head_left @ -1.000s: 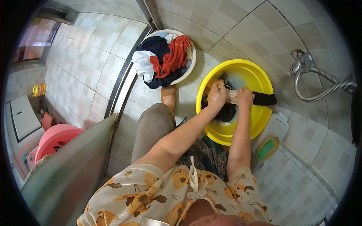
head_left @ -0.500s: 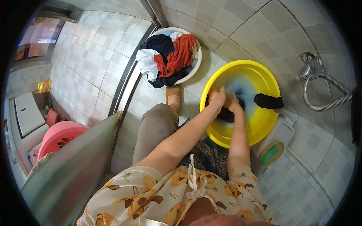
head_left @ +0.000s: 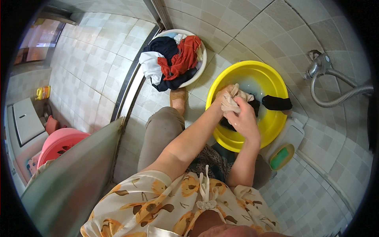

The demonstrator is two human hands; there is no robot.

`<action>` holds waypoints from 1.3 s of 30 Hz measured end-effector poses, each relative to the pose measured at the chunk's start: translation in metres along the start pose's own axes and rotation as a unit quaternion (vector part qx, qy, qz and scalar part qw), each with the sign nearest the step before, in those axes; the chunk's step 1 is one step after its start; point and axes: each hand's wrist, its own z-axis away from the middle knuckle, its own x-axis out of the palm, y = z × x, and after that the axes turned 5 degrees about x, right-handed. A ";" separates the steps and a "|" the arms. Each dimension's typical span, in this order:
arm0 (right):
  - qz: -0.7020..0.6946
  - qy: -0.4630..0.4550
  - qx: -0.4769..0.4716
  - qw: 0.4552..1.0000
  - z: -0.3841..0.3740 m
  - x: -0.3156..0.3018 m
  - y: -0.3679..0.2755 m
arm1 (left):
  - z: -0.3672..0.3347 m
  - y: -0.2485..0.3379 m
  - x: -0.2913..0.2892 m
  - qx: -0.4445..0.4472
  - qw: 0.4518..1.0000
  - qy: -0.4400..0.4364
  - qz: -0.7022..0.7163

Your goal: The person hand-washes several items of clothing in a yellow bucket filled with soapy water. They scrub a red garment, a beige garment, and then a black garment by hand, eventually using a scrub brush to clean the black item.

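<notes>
Over the yellow basin (head_left: pixel 221 143) I have a wet, crumpled beige cloth (head_left: pixel 232 102) between my two hands. My left hand (head_left: pixel 222 94) is partly hidden behind the folds and grips it from the left. The fingers and thumb of my right hand (head_left: pixel 244 118) pinch it from the right. Below them, dark fabric (head_left: pixel 254 106) lies in cloudy water, mostly covered by my hands. A black sock-like piece (head_left: pixel 277 102) is draped across the basin's right rim.
A white tub (head_left: pixel 202 63) heaped with red, white and dark clothes stands behind my foot. A green bar in a soap dish (head_left: pixel 281 158) lies right of the basin. A shower hose (head_left: pixel 343 94) hangs on the right wall; a frosted door (head_left: pixel 75 170) stands at left.
The beige cloth now shows between my hands, above the water. Both hands have lifted from the basin, and my right hand has turned, its elbow bending outward.
</notes>
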 end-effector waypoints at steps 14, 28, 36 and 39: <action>0.174 0.116 0.197 0.958 -0.095 0.046 0.152 | 0.021 0.035 0.063 -0.008 0.903 0.310 -0.297; -0.097 0.009 0.063 0.993 -0.024 -0.026 0.095 | 0.034 0.067 0.120 -0.167 0.940 0.290 -0.060; -0.279 0.175 -0.091 0.940 0.039 -0.057 0.021 | 0.029 0.085 0.182 -0.051 0.991 0.127 0.009; -0.322 0.344 -0.122 0.873 0.026 -0.056 0.036 | 0.046 0.099 0.222 0.036 0.988 0.113 -0.097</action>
